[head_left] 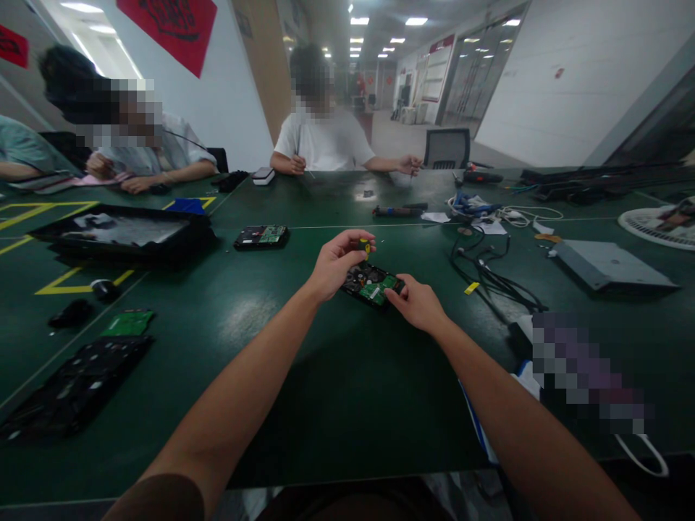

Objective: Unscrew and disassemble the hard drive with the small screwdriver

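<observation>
A hard drive (374, 291) with a green circuit board showing lies on the green table in front of me. My right hand (420, 302) grips its right end, the thumb over the board's edge. Over its far left part, my left hand (341, 262) pinches a short screwdriver with a yellow and black handle (365, 249). The handle stands upright; the tip is too small to make out against the drive. Another hard drive (261, 236) lies farther left, apart from both hands.
Left are black trays (124, 235), a loose green circuit board (129, 323) and a black drive-like part (79, 383). Right are black cables (489, 271), a silver metal box (613, 264) and a white round item (659, 226). People sit across the table, one in a white shirt (331, 141).
</observation>
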Available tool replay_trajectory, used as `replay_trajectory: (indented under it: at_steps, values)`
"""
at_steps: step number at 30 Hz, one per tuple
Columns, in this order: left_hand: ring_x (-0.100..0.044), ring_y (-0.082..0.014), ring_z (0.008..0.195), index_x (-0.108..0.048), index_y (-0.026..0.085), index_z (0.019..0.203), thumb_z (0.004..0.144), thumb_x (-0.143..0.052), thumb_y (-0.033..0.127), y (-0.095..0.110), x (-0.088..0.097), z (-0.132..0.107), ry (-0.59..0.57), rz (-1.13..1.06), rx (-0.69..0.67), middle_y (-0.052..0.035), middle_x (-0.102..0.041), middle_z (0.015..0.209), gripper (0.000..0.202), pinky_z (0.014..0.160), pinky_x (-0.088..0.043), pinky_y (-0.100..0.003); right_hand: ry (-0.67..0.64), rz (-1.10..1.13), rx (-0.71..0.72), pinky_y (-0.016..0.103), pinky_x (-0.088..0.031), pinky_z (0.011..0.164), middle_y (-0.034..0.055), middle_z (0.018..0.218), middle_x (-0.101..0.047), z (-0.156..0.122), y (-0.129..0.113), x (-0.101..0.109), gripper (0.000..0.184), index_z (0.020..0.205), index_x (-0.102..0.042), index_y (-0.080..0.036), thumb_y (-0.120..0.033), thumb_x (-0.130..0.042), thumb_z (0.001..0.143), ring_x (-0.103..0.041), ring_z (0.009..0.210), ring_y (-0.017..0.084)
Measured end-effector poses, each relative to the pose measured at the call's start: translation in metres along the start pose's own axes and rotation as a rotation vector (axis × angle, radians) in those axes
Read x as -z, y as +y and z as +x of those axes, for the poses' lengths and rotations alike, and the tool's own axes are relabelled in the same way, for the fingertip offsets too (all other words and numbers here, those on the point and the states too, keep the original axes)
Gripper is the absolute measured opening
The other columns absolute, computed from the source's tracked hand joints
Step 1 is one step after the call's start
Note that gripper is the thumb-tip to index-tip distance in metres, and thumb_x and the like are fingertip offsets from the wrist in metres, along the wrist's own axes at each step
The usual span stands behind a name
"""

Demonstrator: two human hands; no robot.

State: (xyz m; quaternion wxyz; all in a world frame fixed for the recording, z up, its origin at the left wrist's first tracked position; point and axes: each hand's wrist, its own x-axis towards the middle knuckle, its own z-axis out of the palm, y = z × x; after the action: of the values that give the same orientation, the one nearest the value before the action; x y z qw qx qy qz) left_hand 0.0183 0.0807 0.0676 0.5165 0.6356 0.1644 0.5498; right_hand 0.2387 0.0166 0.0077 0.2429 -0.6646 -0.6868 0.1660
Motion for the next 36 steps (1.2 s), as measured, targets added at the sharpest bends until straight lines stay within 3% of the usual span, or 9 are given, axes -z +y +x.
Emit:
replay_trajectory:
  at_steps: [12, 19, 26, 30, 36]
  values:
    - [-0.071, -0.0214, 0.107, -0.068, 0.02, 0.107, 0.086, -0.05, 0.009, 0.0036, -0.0036, 0.0005, 0.0, 0.013, -0.025, -0.0064, -0.074, 0.113, 0.03, 0.106, -0.051, -0.047, 0.002, 0.0, 0.005, 0.028, -0.039, 0.058, 0.0034, 0.083, -0.073, -0.0003, -0.0014, 0.0008, 0.052, 0.135, -0.058, -0.023, -0.055, -0.061, 0.095, -0.065, 0.07, 0.019]
    - [-0.071, -0.0244, 0.114, -0.065, 0.02, 0.111, 0.087, -0.069, 0.017, 0.0031, -0.0025, -0.0025, -0.061, 0.048, -0.075, -0.0088, -0.07, 0.121, 0.025, 0.107, -0.051, -0.047, -0.004, -0.016, -0.007, 0.028, -0.04, 0.059, 0.0037, 0.085, -0.073, -0.0003, -0.0024, 0.0019, 0.052, 0.136, -0.058, -0.022, -0.054, -0.061, 0.095, -0.066, 0.071, 0.019]
    - [-0.069, -0.0218, 0.11, -0.068, 0.021, 0.109, 0.085, -0.073, 0.02, 0.0023, 0.0011, -0.002, -0.029, 0.109, -0.071, -0.006, -0.072, 0.108, 0.024, 0.1, -0.051, -0.04, -0.022, -0.012, -0.012, 0.028, -0.039, 0.058, 0.0039, 0.085, -0.073, -0.0011, -0.0033, 0.0035, 0.053, 0.138, -0.056, -0.023, -0.054, -0.06, 0.096, -0.065, 0.071, 0.019]
    - [-0.068, -0.0223, 0.109, -0.068, 0.021, 0.107, 0.083, -0.066, 0.015, 0.0056, 0.0014, -0.0003, -0.012, 0.136, -0.048, -0.0064, -0.074, 0.109, 0.025, 0.101, -0.05, -0.042, -0.017, -0.007, -0.003, 0.027, -0.039, 0.057, 0.0036, 0.084, -0.073, -0.0014, -0.0035, 0.0036, 0.051, 0.137, -0.057, -0.022, -0.053, -0.061, 0.096, -0.065, 0.071, 0.019]
    - [-0.07, -0.023, 0.106, -0.065, 0.021, 0.102, 0.08, -0.054, 0.01, 0.0058, -0.0017, 0.0011, 0.0, 0.008, -0.007, -0.0063, -0.073, 0.108, 0.027, 0.099, -0.051, -0.046, -0.017, -0.012, -0.007, 0.028, -0.039, 0.058, 0.0035, 0.084, -0.073, -0.0011, -0.0042, 0.0041, 0.052, 0.137, -0.057, -0.022, -0.054, -0.06, 0.096, -0.065, 0.071, 0.019]
